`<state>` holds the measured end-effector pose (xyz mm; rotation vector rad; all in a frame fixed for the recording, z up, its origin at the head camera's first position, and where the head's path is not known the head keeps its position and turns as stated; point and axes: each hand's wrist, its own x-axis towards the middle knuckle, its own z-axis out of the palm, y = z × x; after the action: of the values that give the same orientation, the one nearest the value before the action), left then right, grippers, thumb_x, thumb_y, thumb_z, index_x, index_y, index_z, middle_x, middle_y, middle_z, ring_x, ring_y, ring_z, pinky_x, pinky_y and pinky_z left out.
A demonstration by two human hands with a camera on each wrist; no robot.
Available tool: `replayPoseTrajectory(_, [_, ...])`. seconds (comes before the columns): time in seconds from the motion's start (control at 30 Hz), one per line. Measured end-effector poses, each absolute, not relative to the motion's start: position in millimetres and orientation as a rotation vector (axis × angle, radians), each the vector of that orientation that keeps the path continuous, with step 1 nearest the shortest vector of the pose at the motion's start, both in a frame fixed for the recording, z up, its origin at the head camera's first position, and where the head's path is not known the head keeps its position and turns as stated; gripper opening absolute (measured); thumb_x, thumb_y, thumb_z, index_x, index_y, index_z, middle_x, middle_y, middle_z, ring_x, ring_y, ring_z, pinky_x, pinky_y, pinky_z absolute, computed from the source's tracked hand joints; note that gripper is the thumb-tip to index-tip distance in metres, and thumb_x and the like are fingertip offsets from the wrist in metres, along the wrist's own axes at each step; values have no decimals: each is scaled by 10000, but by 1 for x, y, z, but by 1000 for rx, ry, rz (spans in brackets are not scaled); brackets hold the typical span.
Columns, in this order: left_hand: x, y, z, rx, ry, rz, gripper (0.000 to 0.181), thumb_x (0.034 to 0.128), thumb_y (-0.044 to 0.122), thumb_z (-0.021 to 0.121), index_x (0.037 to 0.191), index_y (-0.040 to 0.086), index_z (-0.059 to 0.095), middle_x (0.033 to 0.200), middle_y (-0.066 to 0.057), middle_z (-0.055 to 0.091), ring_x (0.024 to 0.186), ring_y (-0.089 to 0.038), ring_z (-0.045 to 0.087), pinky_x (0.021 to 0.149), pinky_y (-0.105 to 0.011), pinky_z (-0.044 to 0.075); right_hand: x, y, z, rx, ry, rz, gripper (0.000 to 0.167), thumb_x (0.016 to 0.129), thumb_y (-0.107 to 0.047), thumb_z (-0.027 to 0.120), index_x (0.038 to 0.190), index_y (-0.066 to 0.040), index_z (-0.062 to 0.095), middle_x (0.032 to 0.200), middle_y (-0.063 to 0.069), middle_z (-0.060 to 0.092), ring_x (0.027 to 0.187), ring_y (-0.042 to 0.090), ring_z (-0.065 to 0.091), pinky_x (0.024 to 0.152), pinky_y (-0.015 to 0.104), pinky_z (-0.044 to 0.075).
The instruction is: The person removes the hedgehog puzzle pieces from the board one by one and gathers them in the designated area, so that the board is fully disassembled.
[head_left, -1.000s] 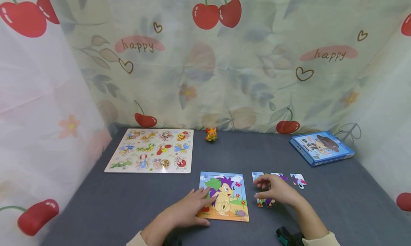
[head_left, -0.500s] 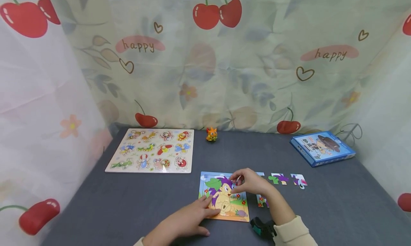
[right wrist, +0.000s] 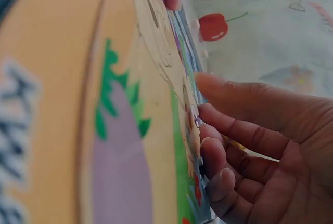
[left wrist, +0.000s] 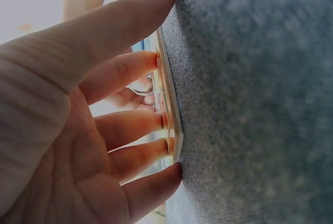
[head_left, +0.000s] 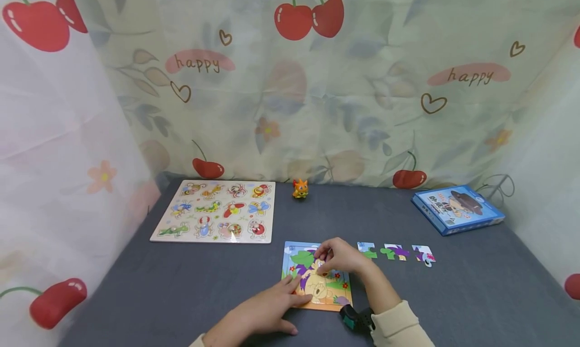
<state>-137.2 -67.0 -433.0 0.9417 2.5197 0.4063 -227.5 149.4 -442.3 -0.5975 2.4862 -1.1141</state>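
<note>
A square hedgehog puzzle board (head_left: pixel 333 307) with an orange lower border lies on the dark table. My left hand (head_left: pixel 272 304) rests at its lower left, fingers spread over the edge; in the left wrist view, fingertips touch the board's rim (left wrist: pixel 178 135) and the thumb extends past it. Over the upper middle of the picture, my right hand (head_left: pixel 342 256) has its thumb and fingers curled together. It pinches a small puzzle piece (right wrist: pixel 192 122) against or just above the board, mostly hidden by the fingers. Loose puzzle pieces lie right of the board: a green-and-blue one (head_left: pixel 367 250), a purple-and-green one (head_left: pixel 395 252) and one with an eye (head_left: pixel 424 255).
A pale insect puzzle board (head_left: pixel 213 218) lies at back left. A small orange toy figure (head_left: pixel 300 189) stands behind the hedgehog board. At back right are a blue box (head_left: pixel 457 209) and a thin cable (head_left: pixel 497 186). Printed cloth (head_left: pixel 317 110) closes off the back and sides.
My right hand has moved left from the loose pieces onto the board's upper middle. My left hand has shifted slightly downward and stays at the board's lower left.
</note>
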Motion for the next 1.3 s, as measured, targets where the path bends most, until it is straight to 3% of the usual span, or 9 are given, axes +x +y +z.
replayPoseTrajectory(0.23, [-137,-67,-433,961,2530,402,622,773,380,734,1344,308,499,1511,-87,317,1389,-330,286,1032,-436,405,-224,149,-443,-581,2446,-1169,241,717,1,749,931,16,640,772,64,549,660,137,469,561,227,429])
replayPoseTrajectory(0.53, [-137,-66,-434,951,2526,394,624,774,389,731,1346,317,493,1516,-80,308,1391,-324,284,1033,-435,405,-221,151,-443,-624,2407,-1212,194,762,-18,719,918,-3,604,755,27,526,653,114,484,567,236,451])
replayPoseTrajectory(0.77, [-137,-67,-433,951,2523,397,627,775,388,729,1349,309,491,1522,-93,292,1393,-331,277,1042,-439,394,-225,151,-448,-506,2335,-1321,179,835,-33,661,978,32,574,762,91,602,657,154,561,588,272,487])
replayPoseTrajectory(0.93, [-136,-67,-433,963,2539,394,627,772,383,734,1346,298,498,1515,-105,305,1387,-337,287,1051,-438,384,-224,151,-448,-416,2307,-1375,172,843,-65,661,982,8,592,725,57,651,636,135,581,603,277,479])
replayPoseTrajectory(1.3, [-133,-67,-432,985,2590,393,627,754,372,753,1330,283,523,1497,-124,335,1370,-352,315,1046,-427,390,-223,166,-443,-358,2318,-1431,222,866,-118,642,1022,32,595,701,44,649,574,151,486,548,294,411])
